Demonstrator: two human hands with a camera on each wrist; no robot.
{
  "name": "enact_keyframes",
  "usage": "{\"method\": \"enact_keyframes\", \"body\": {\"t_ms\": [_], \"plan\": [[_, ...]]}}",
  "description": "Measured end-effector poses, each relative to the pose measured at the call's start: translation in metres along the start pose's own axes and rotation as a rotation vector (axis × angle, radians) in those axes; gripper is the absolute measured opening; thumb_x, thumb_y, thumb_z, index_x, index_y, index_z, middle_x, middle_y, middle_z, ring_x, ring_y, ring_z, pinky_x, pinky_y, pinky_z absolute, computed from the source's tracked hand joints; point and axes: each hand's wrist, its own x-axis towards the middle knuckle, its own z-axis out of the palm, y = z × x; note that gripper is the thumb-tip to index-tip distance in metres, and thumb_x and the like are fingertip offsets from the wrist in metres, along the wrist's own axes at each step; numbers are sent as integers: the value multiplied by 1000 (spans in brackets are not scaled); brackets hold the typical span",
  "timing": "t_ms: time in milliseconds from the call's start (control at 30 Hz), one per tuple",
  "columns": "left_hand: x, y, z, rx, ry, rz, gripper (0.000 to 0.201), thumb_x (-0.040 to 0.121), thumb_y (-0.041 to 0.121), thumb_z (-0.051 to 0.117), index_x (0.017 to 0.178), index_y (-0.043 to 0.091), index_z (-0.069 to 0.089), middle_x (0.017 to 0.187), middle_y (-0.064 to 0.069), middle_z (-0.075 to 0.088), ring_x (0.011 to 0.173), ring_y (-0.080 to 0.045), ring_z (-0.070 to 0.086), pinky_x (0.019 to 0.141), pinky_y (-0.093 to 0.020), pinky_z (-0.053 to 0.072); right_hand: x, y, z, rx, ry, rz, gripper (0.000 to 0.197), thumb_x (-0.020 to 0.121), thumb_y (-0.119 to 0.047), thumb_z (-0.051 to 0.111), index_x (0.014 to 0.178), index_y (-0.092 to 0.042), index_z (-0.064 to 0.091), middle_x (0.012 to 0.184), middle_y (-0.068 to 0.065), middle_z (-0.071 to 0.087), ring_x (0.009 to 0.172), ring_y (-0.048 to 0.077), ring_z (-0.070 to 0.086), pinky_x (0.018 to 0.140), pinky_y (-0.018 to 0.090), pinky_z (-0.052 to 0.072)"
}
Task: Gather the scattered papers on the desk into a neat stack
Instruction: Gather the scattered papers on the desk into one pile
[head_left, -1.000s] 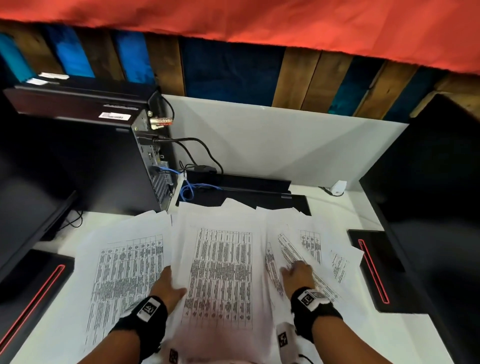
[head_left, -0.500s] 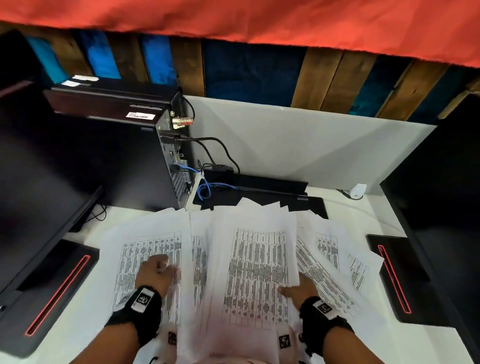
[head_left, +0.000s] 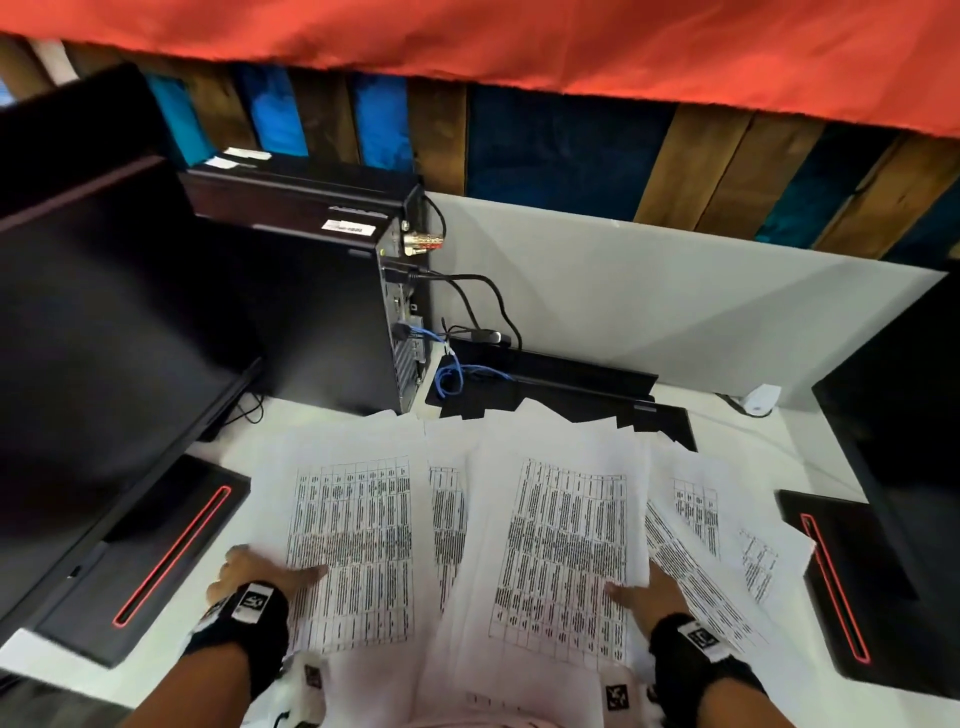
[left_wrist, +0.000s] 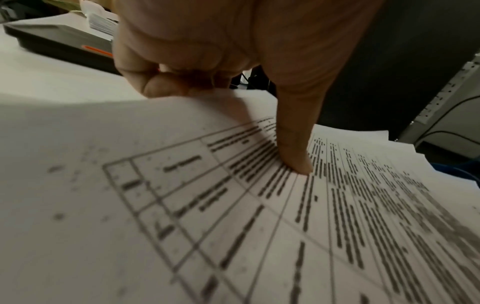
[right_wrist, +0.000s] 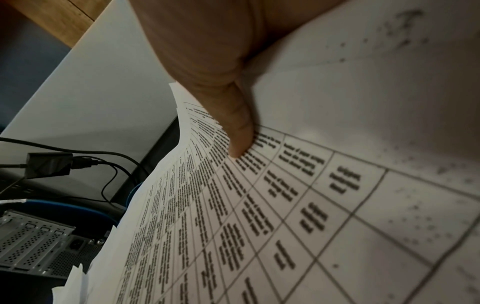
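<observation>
Printed table sheets lie fanned over the white desk. A left sheet sits beside a thicker centre pile, with more loose sheets at the right. My left hand pinches the left sheet's outer edge. Its thumb presses on top and its fingers curl under the edge. My right hand grips the centre pile's right edge. Its thumb lies on the top page; its fingers are hidden beneath.
A black computer tower with cables stands at the back left. A flat black device lies behind the papers. Dark monitors with red-striped bases flank the sheets. A white partition closes the back.
My left hand has moved left, from beside the centre pile to the left sheet's outer edge. My right hand left the right-hand sheets and took the centre pile's right edge.
</observation>
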Motion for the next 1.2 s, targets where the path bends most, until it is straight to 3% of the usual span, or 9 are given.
{"method": "enact_keyframes", "body": {"t_ms": [100,267,500,633,800,933,1000,1133,1200], "plan": [[-3,1,-7,-31,-21,91,87,69,51,74,136,6,43,139,-18,50,128,-38,42,105,-43,33,1,3,0,5,5,0,65,80,-7,71,136,-1,40,107,14,57,98,26,52,99,44,42],[-20,8,-24,-271,97,305,37,82,22,68,111,1,59,109,-26,66,101,-40,61,90,-40,49,2,6,0,43,-1,27,71,80,-7,71,141,-2,34,132,22,53,122,38,51,102,48,40],[-57,18,-81,-283,226,453,43,83,29,66,123,16,59,112,-20,68,104,-37,63,91,-40,50,4,3,-3,44,-17,13,58,79,-5,70,131,-1,45,115,20,60,104,31,55,97,43,42],[-104,33,-111,-264,371,722,16,83,23,69,97,25,62,85,-20,71,86,-39,66,73,-37,48,7,5,-1,37,-23,0,54,79,-8,71,128,-1,49,102,11,58,96,25,53,94,38,43],[-158,56,-145,-261,508,1029,18,85,24,64,76,16,50,53,-7,57,55,-33,58,53,-36,50,5,6,-2,43,-28,-20,55,80,-9,71,128,-3,48,99,8,59,95,25,53,94,39,43],[-177,83,-166,-474,579,1175,14,87,23,61,80,16,52,57,-9,56,50,-22,53,48,-37,44,2,6,-3,35,-25,-40,52,80,-10,70,126,-3,47,83,-1,56,84,24,55,74,29,46],[-183,100,-174,-577,615,1202,22,88,24,61,75,15,45,56,-7,48,48,-12,42,46,-27,35,1,5,-3,22,-12,-47,48,81,-10,70,124,-3,48,82,0,55,78,20,55,59,22,40],[-196,129,-184,-743,663,1251,17,88,20,60,79,11,48,67,-6,54,55,-3,41,53,-19,35,1,6,-3,-8,-10,-45,41,85,-10,63,121,-2,48,79,2,54,69,15,52,52,22,36],[-198,141,-185,-857,625,1285,12,88,19,59,81,23,50,75,0,56,62,2,48,60,-14,40,2,9,-3,-31,-12,-47,41,84,-13,62,121,-2,48,79,4,54,65,15,51,51,23,38]]}}
